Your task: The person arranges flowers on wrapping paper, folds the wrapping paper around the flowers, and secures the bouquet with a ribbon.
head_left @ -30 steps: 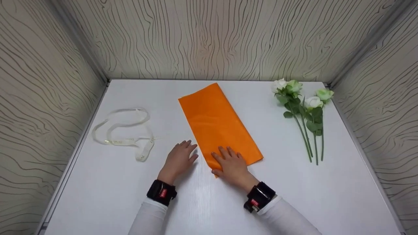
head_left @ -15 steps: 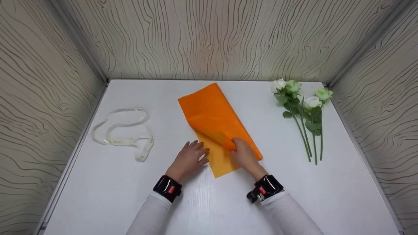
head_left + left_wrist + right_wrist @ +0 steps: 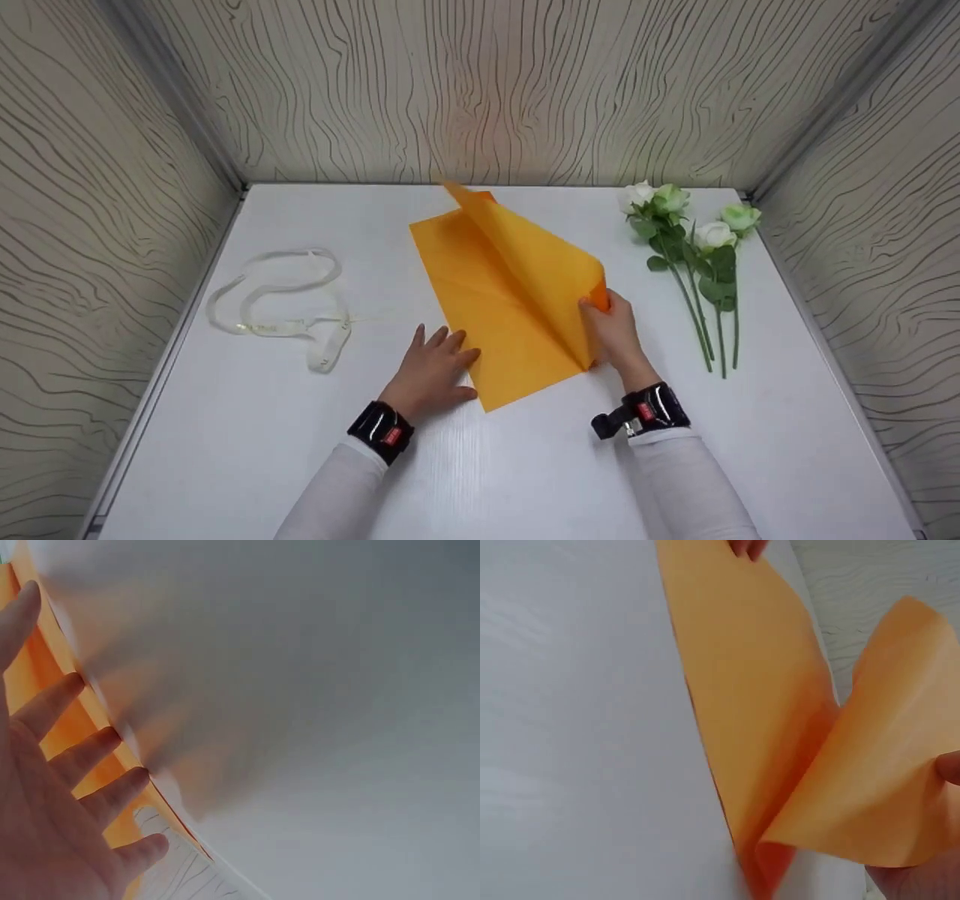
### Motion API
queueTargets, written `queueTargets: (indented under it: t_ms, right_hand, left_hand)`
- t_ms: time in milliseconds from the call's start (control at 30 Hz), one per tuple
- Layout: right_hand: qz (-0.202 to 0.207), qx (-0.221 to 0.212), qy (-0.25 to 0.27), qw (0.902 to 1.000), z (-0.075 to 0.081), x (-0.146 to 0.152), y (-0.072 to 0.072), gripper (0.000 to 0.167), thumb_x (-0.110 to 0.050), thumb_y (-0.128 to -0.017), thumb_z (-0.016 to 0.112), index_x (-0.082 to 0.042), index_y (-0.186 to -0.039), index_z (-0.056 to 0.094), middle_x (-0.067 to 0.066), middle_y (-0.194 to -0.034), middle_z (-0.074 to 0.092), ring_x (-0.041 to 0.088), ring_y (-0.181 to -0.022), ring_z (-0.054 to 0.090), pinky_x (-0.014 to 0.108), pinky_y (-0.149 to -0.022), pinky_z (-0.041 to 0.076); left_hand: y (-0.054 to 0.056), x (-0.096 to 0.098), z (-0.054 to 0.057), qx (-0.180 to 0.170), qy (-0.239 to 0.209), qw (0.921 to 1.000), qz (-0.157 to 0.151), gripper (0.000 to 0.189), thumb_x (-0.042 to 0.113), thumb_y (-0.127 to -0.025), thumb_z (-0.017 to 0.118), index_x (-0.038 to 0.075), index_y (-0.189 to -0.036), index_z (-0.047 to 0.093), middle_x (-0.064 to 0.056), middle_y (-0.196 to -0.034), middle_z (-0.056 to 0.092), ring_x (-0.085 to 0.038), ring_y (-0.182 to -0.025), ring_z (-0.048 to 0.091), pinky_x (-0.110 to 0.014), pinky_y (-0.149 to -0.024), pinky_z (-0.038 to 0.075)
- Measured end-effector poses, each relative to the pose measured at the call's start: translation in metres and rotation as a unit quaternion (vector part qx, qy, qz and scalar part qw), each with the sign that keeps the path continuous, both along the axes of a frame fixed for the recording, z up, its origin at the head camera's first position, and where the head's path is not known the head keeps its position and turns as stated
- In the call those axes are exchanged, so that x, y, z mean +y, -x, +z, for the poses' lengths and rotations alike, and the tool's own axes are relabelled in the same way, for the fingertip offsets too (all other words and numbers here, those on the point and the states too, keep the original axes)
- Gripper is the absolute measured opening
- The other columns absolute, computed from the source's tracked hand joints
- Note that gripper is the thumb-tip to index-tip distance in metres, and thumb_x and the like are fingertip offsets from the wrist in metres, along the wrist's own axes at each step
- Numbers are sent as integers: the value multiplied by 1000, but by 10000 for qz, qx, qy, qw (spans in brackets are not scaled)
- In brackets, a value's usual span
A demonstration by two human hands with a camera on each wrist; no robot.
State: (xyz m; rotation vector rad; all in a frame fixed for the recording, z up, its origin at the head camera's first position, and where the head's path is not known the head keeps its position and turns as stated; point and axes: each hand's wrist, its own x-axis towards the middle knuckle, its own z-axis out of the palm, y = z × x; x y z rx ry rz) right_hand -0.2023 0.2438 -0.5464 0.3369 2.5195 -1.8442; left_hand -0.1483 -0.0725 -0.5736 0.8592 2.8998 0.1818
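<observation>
A sheet of orange wrapping paper [image 3: 495, 330], lighter yellow-orange on its inner face, lies slanted in the middle of the table. Its upper layer stands lifted and bends over to the right. My right hand [image 3: 615, 330] pinches that raised layer near its front corner, thumb on the inner face; the right wrist view also shows the thumb [image 3: 949, 766] against the paper. At the paper's left edge, my left hand [image 3: 431, 371] lies with fingers spread, the fingertips touching the lower layer. In the left wrist view its fingers [image 3: 82, 754] are straight and apart along the edge.
To the left a loosely looped white ribbon [image 3: 274, 328] with gold lettering lies on the white table [image 3: 480, 480]. Several white and pale green roses [image 3: 712, 236] with long stems lie at the right. Patterned panels [image 3: 480, 90] enclose the back and sides.
My right hand went from resting flat on the folded paper to gripping its top layer, lifting it rightward and exposing the lighter inside. My left hand moved slightly right onto the paper's edge.
</observation>
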Motion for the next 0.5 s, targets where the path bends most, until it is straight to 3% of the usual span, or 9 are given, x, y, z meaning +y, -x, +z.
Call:
queueTargets:
  t_ms: [233, 400, 500]
  right_hand:
    - [-676, -82, 291, 9973, 8, 38, 12, 48, -21, -97, 59, 9, -132, 48, 19, -121, 54, 21, -98, 52, 25, -84, 44]
    - [-961, -113, 291, 9949, 7, 52, 14, 53, -18, -97, 58, 3, -142, 38, 18, -120, 51, 22, -98, 55, 32, -84, 50]
    - [-1166, 260, -349, 9922, 5, 50, 9, 64, -13, -95, 59, -2, -148, 25, 22, -123, 44, 30, -109, 52, 40, -88, 48]
  left_hand:
    - [-7, -17, 2, -25, -117, 9996, 236, 60, 56, -84, 70, 26, -136, 61, -8, -141, 49, -37, -136, 37, -65, -110, 16]
    - [-14, -25, 2, 6, -263, 9993, 249, 57, 52, -83, 73, 24, -132, 63, -10, -133, 52, -37, -135, 38, -64, -110, 20]
    - [-17, -25, 2, -28, -346, 9992, 176, 57, 51, -83, 73, 22, -131, 64, -12, -129, 53, -39, -135, 37, -63, -110, 21]
